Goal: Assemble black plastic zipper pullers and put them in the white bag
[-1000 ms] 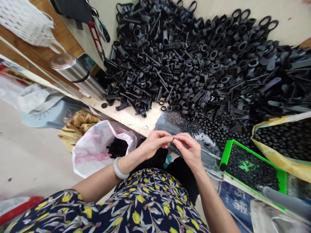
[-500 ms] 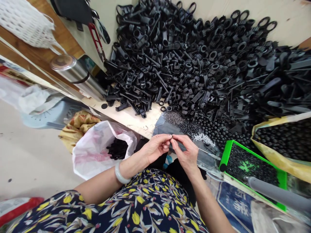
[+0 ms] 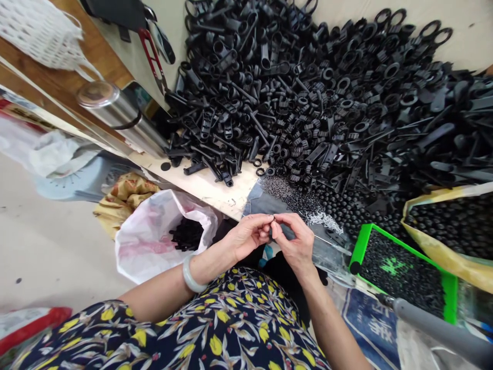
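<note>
My left hand (image 3: 248,236) and my right hand (image 3: 295,239) meet fingertip to fingertip above my lap. Between them is a small black part (image 3: 272,222), mostly covered by the fingers, so its kind does not show. Both hands are closed in a pinch on it. Just beyond the hands lies a grey cloth (image 3: 264,203) bearing tiny dark pieces (image 3: 277,187), silver pins (image 3: 325,221) and black beads (image 3: 346,205). A thin metal rod (image 3: 333,244) lies to the right of my right hand.
Black plastic parts (image 3: 277,97) are heaped across the table. A steel flask (image 3: 119,115) stands at left. Below it, a white bag (image 3: 142,246) holds black pieces. At right are a green tray (image 3: 364,241) of small black bits, a yellow-edged sack (image 3: 435,241) and a grey cylindrical tool (image 3: 435,324).
My hands keep almost the same pinch, with the fingers shifted slightly around the small part. The view has moved a little, and the grey tool at right sits lower against the green tray.
</note>
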A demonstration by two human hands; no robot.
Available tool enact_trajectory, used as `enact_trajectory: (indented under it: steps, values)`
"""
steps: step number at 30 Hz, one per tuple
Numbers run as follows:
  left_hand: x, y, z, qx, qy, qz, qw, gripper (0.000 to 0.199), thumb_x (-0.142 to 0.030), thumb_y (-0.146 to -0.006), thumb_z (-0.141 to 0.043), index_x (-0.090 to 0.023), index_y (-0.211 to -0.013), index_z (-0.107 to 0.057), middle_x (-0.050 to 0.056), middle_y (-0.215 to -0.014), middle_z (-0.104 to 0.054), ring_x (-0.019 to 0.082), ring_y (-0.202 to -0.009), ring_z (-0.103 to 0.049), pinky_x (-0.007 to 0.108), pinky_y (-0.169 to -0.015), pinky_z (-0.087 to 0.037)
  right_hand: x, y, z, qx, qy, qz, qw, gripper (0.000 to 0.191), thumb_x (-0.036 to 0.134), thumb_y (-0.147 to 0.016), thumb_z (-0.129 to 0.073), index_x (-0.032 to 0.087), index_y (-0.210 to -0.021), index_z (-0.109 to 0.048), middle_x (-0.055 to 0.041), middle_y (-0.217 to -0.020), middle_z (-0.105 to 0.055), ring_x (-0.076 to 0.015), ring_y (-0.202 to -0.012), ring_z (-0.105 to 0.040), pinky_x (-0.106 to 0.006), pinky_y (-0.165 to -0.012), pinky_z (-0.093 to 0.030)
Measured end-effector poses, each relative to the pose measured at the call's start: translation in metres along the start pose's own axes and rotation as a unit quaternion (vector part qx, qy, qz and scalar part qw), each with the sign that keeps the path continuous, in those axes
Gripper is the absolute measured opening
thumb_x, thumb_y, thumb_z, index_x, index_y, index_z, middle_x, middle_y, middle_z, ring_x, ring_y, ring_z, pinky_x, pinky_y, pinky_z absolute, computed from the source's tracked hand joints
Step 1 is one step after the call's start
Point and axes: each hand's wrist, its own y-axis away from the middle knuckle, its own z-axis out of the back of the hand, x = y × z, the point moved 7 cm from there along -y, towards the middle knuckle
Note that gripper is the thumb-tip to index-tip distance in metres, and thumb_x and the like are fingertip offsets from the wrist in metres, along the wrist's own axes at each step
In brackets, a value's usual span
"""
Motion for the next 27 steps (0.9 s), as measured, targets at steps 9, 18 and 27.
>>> enact_trajectory:
  steps: [9,18,27]
  values:
    - [0.001,0.002,0.004,-0.013,0.004,0.011,1.000,0.025,-0.028,-0.069,-0.087,-0.012,-0.067,-0.068,-0.003,-0.062,-0.057,0.005,-0.058,-0.047,0.019,-0.060,-0.040,0.004,-0.004,0.002,-0.013,0.016,0.029,0.999,0.007,0.023,-0.094,-0.067,0.024,-0.100,-0.070,-0.0031,-0.087,-0.072,-0.0193,-0.081,-0.068,-0.035,-0.074,-0.057]
    - [0.002,0.003,0.011,-0.041,-0.014,-0.014,0.999,0.034,-0.033,-0.067,-0.095,-0.011,-0.084,-0.076,0.000,-0.069,-0.066,0.004,-0.058,-0.054,0.016,-0.057,-0.041,0.006,-0.005,0.007,0.004,0.066,0.119,0.991,0.019,0.015,-0.091,-0.073,0.023,-0.108,-0.069,-0.0047,-0.094,-0.074,-0.0199,-0.086,-0.068,-0.037,-0.077,-0.057]
    - [0.007,-0.005,0.010,-0.048,0.021,-0.011,0.999,0.042,-0.034,-0.053,-0.101,-0.011,-0.078,-0.075,0.000,-0.062,-0.066,0.005,-0.055,-0.055,0.015,-0.053,-0.041,-0.003,0.003,0.005,-0.021,0.057,0.134,0.989,0.028,0.013,-0.090,-0.075,0.025,-0.115,-0.070,-0.0057,-0.098,-0.074,-0.0217,-0.088,-0.070,-0.039,-0.078,-0.058]
